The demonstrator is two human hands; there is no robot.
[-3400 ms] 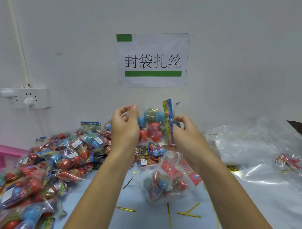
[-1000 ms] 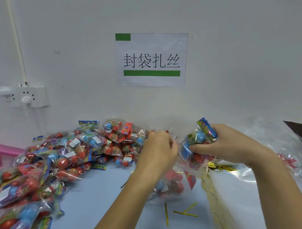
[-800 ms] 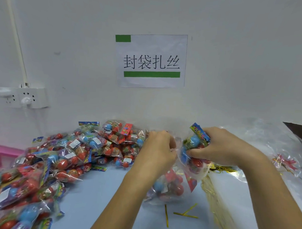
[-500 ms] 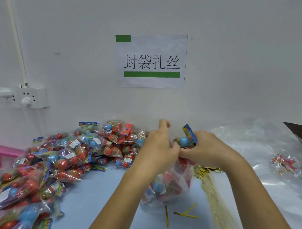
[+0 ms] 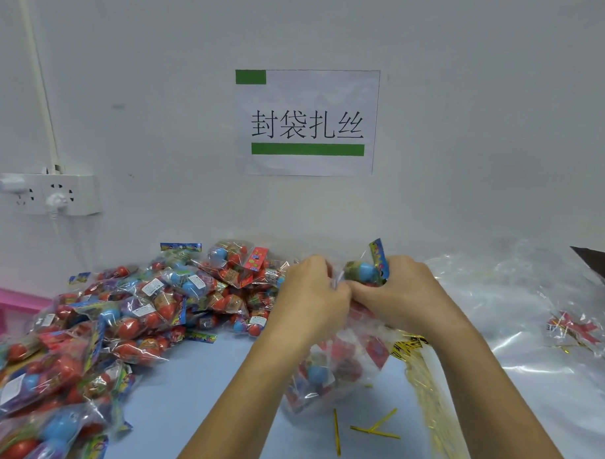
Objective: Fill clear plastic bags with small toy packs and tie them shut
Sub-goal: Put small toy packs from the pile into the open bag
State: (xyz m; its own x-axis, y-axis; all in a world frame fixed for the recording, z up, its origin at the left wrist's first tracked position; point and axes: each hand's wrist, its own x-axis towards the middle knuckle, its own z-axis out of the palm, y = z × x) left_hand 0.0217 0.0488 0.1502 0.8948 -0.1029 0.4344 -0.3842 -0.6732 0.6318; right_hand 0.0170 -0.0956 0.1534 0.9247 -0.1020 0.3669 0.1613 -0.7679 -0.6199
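Two hands meet at mid-frame over the table [image 5: 199,390]. The left hand [image 5: 312,298] has its fingers curled, pinching the mouth of a clear plastic bag [image 5: 337,371] that hangs below with toy packs inside. The right hand [image 5: 401,294] grips a toy pack [image 5: 368,269] at the bag's opening. A heap of toy packs [image 5: 126,319] fills the lower left; loose gold twist ties [image 5: 373,427] lie at lower centre.

Your clear plastic bag [image 5: 337,368] is thin, glossy, crinkled film; the toy packs [image 5: 137,313] beside it shine likewise. Gold twist ties [image 5: 337,431] glint metallic on your smooth, matt table [image 5: 199,390]; the paper sign [image 5: 306,123] is matt
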